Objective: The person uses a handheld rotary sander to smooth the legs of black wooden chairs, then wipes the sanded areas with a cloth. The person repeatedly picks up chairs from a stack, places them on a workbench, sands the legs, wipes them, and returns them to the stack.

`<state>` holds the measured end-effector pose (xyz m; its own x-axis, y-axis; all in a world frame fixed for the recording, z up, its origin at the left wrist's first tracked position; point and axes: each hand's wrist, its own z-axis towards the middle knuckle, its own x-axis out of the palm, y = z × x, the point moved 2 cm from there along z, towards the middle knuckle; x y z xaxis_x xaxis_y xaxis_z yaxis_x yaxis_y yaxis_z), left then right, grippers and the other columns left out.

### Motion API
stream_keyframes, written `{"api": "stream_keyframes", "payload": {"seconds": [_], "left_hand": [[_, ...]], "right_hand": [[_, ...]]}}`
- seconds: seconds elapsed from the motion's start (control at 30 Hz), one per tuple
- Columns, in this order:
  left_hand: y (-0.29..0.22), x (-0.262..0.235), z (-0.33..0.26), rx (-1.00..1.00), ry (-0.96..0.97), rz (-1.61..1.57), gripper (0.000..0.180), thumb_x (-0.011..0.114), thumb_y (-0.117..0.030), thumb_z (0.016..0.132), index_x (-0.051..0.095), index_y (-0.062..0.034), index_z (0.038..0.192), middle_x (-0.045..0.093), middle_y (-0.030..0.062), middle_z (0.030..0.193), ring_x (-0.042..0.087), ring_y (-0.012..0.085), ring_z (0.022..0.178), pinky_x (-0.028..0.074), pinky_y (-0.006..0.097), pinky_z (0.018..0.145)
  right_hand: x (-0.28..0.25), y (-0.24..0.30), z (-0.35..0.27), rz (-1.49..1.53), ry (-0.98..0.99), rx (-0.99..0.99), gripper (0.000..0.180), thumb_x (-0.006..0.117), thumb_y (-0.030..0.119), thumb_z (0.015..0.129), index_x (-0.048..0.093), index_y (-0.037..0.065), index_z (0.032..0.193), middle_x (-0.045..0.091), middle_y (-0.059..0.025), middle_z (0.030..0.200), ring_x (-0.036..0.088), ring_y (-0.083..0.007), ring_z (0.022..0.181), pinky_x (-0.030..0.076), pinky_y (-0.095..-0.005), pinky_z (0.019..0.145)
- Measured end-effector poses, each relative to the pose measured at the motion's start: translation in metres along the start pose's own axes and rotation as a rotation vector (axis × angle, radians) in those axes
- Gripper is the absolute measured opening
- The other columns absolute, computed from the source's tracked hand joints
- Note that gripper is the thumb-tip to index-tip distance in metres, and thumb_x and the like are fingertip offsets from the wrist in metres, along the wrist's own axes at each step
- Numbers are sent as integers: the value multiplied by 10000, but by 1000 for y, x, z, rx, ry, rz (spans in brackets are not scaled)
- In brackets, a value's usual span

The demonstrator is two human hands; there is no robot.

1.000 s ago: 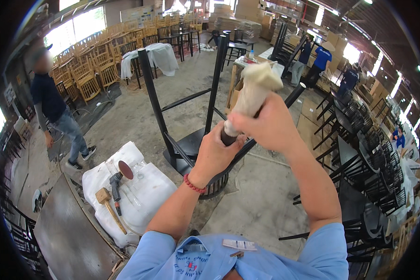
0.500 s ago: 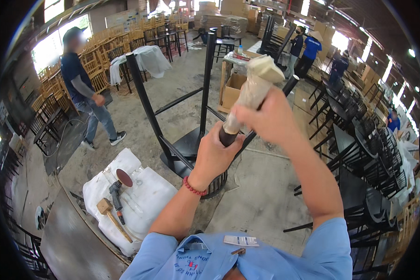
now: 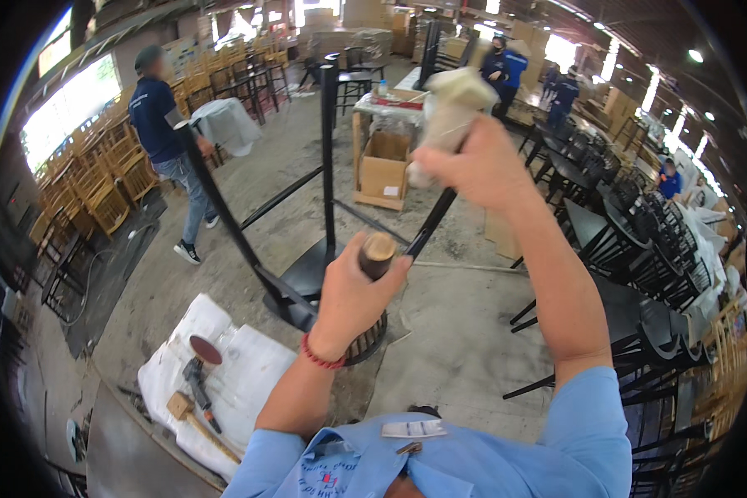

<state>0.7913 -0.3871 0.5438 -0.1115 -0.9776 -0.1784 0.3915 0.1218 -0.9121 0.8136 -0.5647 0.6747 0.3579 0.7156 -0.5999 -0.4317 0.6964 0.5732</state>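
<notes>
An upside-down black chair stands in front of me with its legs pointing up. My left hand is wrapped around the top of its nearest leg, whose round end shows bare, light wood. My right hand is raised above and to the right, closed on a pale bundle wrapped in clear film. The bundle has a wide top and a narrower lower part, slightly blurred, and it is apart from the leg end. What lies inside the film cannot be made out.
At the lower left, a power sander with a dark red disc and a wooden mallet lie on white padding. A person is beyond the chair at left. A cardboard box sits ahead; black chairs crowd the right.
The film-wrapped bundle has come away from the leg my left hand grips, moving up and baring its wooden end. The view has shifted, and the person at left has turned away.
</notes>
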Motion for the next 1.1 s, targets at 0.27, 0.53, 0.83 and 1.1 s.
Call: {"api": "stream_keyframes", "payload": {"seconds": [0.27, 0.53, 0.83, 1.1], "left_hand": [[-13, -15, 28, 78, 365, -129, 233, 807, -121, 753, 595, -55, 823, 613, 16, 708, 555, 94, 655, 454, 261, 606], [2, -22, 30, 1, 471, -385, 252, 835, -57, 697, 617, -26, 819, 643, 66, 737, 617, 154, 704, 475, 291, 617], [15, -17, 33, 183, 557, -468, 303, 809, 83, 657, 561, 32, 822, 618, 174, 657, 611, 272, 588, 479, 384, 528], [2, -12, 38, 183, 556, -287, 307, 836, -39, 686, 571, -64, 839, 600, 108, 715, 586, 259, 603, 448, 356, 535]], "right_hand": [[-125, -160, 47, 247, -410, 117, 177, 686, 188, 831, 616, 26, 812, 607, -23, 664, 484, -58, 478, 354, -214, 404], [-73, -261, 122, -24, -257, 81, 263, 708, 196, 768, 617, -16, 893, 652, -64, 775, 599, -157, 612, 488, -292, 580], [-77, -284, 123, 159, -301, 199, 193, 684, 152, 795, 587, 14, 890, 595, -28, 737, 553, -95, 588, 434, -259, 519], [-90, -286, 108, 51, -421, 169, 160, 680, 139, 824, 600, 12, 878, 606, -25, 712, 516, -74, 531, 398, -245, 482]]}}
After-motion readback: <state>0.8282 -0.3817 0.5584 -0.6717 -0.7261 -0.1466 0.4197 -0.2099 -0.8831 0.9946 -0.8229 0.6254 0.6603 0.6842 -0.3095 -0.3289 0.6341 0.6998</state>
